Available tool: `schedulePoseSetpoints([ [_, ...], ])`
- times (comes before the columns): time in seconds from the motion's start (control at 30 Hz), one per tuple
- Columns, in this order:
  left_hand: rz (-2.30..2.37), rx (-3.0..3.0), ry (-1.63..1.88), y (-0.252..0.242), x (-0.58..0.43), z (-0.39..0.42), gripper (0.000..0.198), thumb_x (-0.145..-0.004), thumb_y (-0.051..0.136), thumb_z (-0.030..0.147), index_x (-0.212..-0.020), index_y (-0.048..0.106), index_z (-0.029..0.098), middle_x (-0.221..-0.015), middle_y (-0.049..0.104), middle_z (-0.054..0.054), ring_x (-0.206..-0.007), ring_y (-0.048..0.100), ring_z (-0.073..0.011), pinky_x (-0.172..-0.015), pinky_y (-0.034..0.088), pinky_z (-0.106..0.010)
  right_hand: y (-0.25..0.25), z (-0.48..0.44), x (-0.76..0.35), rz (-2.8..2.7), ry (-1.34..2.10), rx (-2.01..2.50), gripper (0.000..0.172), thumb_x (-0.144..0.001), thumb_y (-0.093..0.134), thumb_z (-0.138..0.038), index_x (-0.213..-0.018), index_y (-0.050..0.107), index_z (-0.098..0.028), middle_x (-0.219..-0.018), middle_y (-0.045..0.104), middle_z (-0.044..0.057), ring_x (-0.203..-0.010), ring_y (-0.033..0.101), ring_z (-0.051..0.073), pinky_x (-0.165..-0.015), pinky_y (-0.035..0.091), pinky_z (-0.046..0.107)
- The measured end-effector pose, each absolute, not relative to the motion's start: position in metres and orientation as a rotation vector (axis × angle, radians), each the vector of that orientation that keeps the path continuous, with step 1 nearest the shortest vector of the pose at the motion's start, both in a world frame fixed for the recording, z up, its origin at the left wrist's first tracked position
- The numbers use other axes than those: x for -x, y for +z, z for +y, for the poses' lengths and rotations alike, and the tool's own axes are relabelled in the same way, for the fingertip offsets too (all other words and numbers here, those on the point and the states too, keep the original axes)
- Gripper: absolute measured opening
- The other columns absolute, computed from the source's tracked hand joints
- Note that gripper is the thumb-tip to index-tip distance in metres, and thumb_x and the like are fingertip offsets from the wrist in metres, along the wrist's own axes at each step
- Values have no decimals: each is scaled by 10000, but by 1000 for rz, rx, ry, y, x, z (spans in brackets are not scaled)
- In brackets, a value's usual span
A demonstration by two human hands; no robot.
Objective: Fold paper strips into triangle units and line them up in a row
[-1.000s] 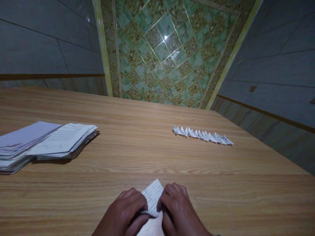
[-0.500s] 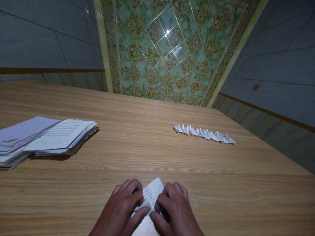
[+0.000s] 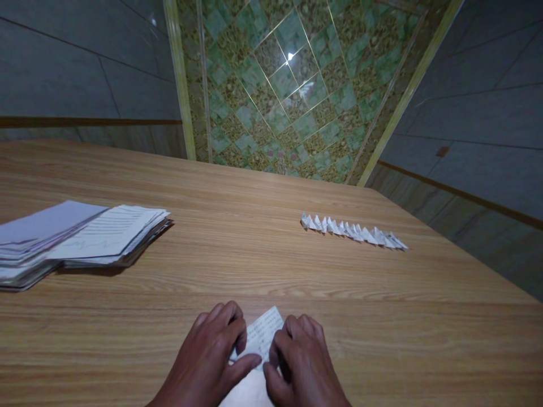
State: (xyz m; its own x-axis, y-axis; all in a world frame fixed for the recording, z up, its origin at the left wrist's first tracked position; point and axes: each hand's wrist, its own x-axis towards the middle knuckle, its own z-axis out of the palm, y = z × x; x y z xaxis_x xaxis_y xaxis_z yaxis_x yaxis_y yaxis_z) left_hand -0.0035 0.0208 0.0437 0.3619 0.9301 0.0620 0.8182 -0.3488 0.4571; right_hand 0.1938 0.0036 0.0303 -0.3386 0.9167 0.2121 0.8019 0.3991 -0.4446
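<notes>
Between my hands, near the table's front edge, lies a small folded piece of paper [image 3: 263, 329] with lines of writing, its corner pointing away from me. My left hand [image 3: 214, 345] is curled at its left side, thumb stretched along the lower edge and fingertips bent down on it. On the right edge, my right hand [image 3: 301, 356] grips the paper with bent fingers and thumb; the fingertips are partly hidden. Plain white paper [image 3: 248, 390] shows below, between my wrists; whether it is a separate sheet I cannot tell.
To the left on the wooden table [image 3: 203, 254] sits a thick stack of papers [image 3: 102, 234], some with writing. A row of several small folded paper pieces [image 3: 352, 230] stands at the back right. Beyond the table's far edge is a green patterned tiled surface [image 3: 288, 102].
My left thumb and fingers have spread a little farther apart, and the left hand has shifted slightly left. My right hand stays almost in place at the paper's right edge.
</notes>
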Motion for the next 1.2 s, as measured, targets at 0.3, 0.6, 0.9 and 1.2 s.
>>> schedulePoseSetpoints([
  [0.3, 1525, -2303, 513, 41, 6, 22, 171, -817, 776, 286, -746, 636, 218, -832, 635, 4, -826, 613, -247, -718, 395, -338, 37, 5, -201, -2308, 448, 1476, 273, -771, 772, -68, -854, 577, -240, -924, 638, -6, -909, 574, 234, -867, 402, 394],
  [0.6, 1225, -2738, 757, 26, 11, 22, 77, -948, 637, 175, -891, 631, 227, -959, 669, -33, -843, 597, -226, -725, 402, -337, 40, 8, -202, -2290, 510, 1484, 243, -723, 779, -74, -792, 608, -233, -875, 661, -10, -892, 577, 224, -842, 373, 361],
  [0.9, 879, -2993, 1079, 35, -3, 18, 460, -1113, 298, 246, -803, 633, 189, -681, 641, -3, -601, 553, -175, -560, 366, -324, 46, 10, -201, -2278, 579, 1516, 156, -757, 729, -95, -804, 629, -205, -924, 679, 22, -935, 569, 223, -858, 357, 341],
  [1.2, 902, -2962, 1129, 31, 11, 19, 371, -1105, 354, 237, -904, 660, 180, -703, 671, -9, -564, 623, -146, -502, 466, -247, 49, 18, -212, -2378, 491, 1180, 320, -715, 818, -176, -975, 638, -221, -1001, 636, 17, -975, 560, 213, -886, 372, 324],
])
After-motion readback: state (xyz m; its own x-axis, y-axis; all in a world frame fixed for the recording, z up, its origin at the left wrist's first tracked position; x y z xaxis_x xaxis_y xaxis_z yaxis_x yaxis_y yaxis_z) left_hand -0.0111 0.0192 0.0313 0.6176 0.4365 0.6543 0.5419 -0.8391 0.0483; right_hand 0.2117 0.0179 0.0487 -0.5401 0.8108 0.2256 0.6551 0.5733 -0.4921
